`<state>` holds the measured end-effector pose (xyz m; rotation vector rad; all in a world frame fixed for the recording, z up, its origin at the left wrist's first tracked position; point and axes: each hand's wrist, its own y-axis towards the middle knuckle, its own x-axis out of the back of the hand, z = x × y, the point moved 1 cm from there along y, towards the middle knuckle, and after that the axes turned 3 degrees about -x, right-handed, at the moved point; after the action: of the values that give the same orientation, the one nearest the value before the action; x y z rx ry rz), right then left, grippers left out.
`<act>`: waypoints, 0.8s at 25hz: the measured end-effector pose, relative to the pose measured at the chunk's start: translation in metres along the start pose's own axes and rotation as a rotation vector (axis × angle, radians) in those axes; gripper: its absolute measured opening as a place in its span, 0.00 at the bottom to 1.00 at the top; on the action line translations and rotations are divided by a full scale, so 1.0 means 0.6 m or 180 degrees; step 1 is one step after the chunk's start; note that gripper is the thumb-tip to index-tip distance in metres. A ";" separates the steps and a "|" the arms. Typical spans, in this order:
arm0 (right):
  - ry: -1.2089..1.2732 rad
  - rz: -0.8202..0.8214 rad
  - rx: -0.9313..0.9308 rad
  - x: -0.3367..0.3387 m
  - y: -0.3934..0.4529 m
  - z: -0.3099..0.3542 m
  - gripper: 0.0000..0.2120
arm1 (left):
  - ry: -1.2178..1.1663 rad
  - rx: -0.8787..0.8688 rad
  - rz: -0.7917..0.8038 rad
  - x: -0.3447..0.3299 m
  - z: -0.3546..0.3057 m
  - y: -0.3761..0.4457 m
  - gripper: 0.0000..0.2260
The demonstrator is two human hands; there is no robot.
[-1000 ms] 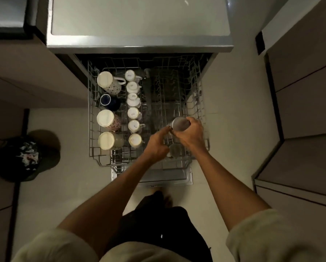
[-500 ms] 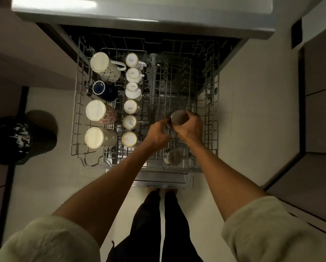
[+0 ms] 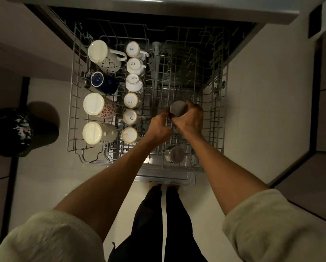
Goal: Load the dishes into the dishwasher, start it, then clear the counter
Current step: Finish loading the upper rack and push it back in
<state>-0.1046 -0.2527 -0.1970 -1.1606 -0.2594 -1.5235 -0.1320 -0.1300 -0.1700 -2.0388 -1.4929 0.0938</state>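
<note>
Nearest the person, just below the grip, a second steel cup [image 3: 175, 155] lay on its side at the front edge of the rack [image 3: 72, 103], probably parked between tines so it would drain. Above it, the right hand [image 3: 189, 121] curled round the steel tumbler [image 3: 178, 108], base up, over the rack's right half; inverting it would keep water from pooling. The left hand [image 3: 159, 125] met the tumbler from the left, fingers curled against its side, seemingly steadying it onto the tines. Left of the grip stood a column of small cups [image 3: 132, 83], bottoms up, then larger mugs [image 3: 97, 105] tilted outward. Beyond lay bare tines and the dishwasher [image 3: 158, 14] opening.
</note>
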 end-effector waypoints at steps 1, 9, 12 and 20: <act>0.0020 0.0013 -0.0031 -0.004 0.000 -0.001 0.37 | 0.0021 -0.0069 0.0004 0.000 -0.003 0.000 0.30; -0.0401 0.0184 0.0005 -0.021 0.002 -0.013 0.32 | 0.0786 -0.0312 0.0158 0.006 -0.005 0.006 0.35; -0.0642 0.0355 0.0080 -0.016 0.001 -0.018 0.37 | 0.0987 -0.0442 0.0058 -0.003 0.010 0.001 0.34; -0.0822 0.0356 0.0541 -0.008 -0.026 -0.032 0.35 | 0.1418 -0.0481 0.0210 -0.010 0.020 -0.006 0.37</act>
<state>-0.1281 -0.2580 -0.2036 -1.2140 -0.4804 -1.2288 -0.1418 -0.1298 -0.1796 -2.0530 -1.1814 -0.4318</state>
